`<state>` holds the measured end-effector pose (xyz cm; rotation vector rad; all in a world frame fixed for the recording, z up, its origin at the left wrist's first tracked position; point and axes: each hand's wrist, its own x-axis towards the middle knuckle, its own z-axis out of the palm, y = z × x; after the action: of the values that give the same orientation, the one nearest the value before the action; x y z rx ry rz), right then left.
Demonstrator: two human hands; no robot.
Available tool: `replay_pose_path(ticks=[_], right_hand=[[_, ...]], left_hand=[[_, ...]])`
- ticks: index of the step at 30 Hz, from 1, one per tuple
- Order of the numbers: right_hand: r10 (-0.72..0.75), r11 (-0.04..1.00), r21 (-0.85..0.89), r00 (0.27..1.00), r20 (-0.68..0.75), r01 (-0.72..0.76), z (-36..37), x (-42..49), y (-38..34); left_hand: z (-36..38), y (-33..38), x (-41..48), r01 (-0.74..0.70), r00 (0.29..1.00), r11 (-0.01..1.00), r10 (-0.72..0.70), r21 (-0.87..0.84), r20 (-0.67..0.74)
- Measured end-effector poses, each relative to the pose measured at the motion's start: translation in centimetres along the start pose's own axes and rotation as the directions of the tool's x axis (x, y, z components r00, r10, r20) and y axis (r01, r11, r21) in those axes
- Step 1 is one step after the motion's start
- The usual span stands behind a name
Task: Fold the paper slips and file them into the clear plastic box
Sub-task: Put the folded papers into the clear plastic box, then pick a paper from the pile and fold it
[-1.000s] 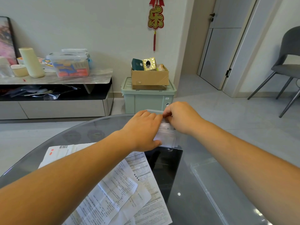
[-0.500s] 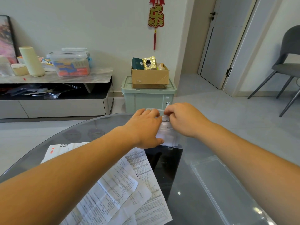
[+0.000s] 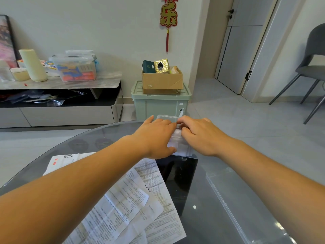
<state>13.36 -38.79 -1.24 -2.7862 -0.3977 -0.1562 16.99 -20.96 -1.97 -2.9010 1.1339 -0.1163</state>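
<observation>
1. The clear plastic box (image 3: 181,148) stood near the far rim of the glass table (image 3: 98,138), between both hands.
2. The left hand (image 3: 156,136) clasped the box's left side, with its fingers laid over the top and its thumb against the near wall. The right hand (image 3: 200,136) curled its fingers down at the box's top right. Whether they pinched a folded slip could not be told.
3. The unfolded paper slips (image 3: 131,199) lay overlapping to the near left of the box, apart from it.
4. The slips looked light, thin and limp, and would probably slide on the glass, so a free corner seemed the best hold. The box seemed light, stiff and smooth, and would likely skid unless it was steadied by its walls.
5. Beyond the box the table ended, so a push away could send it off. A clear lid (image 3: 246,208) lay flat to the near right of the box. Bare glass just in front of the box left room for folding.
</observation>
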Motion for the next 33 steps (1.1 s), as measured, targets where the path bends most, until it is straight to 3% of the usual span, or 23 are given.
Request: replay_pose_path(ticks=[2, 6, 11, 14, 18, 21, 24, 29, 33], right_hand=[[0.0, 1.0, 0.03, 1.0, -0.011, 0.0, -0.1, -0.1, -0.1], [0.001, 0.995, -0.103, 1.0, 0.001, 0.0, 0.1, 0.1, 0.1], [0.008, 0.985, -0.174, 0.998, 0.065, 0.003, 0.0, 0.1, 0.6], [-0.006, 0.996, -0.084, 0.999, 0.038, 0.009, -0.1, -0.4, 0.6], [0.044, 0.987, 0.159, 0.991, -0.13, -0.023, -1.2, -1.8, 0.0], [0.104, 0.972, 0.229, 0.965, -0.24, -0.048, -2.4, -3.5, -0.8], [0.124, 0.965, 0.257, 0.953, -0.276, -0.051, -2.7, -6.0, -2.6], [0.014, 0.96, 0.28, 1.0, 0.002, -0.014, -0.5, -11.9, -8.6], [-0.14, 0.971, 0.222, 0.965, 0.223, 0.089, 1.5, -15.9, -12.7]], left_hand=[[0.1, -0.1, -0.1, -0.015, 1.0, 1.0, 0.014, -0.011, -0.024], [0.2, -0.1, -0.2, -0.027, 0.998, 0.996, 0.032, 0.08, -0.061], [-0.4, 0.2, 0.4, 0.025, 1.0, 0.997, -0.026, 0.075, 0.009], [-0.6, 0.2, 0.1, 0.032, 0.999, 0.995, -0.033, 0.094, 0.007], [-1.7, -0.2, -1.6, 0.076, 0.996, 0.993, -0.071, 0.09, -0.055], [-3.4, -0.7, -4.3, 0.127, 0.982, 0.992, -0.128, -0.019, -0.137], [-3.7, -0.7, -8.9, 0.203, 0.965, 0.966, -0.224, -0.158, -0.133], [-2.6, 0.2, -18.9, 0.342, 0.939, 0.914, -0.344, -0.218, 0.029], [-2.0, 1.7, -25.4, 0.393, 0.919, 0.902, -0.384, -0.181, 0.085]])
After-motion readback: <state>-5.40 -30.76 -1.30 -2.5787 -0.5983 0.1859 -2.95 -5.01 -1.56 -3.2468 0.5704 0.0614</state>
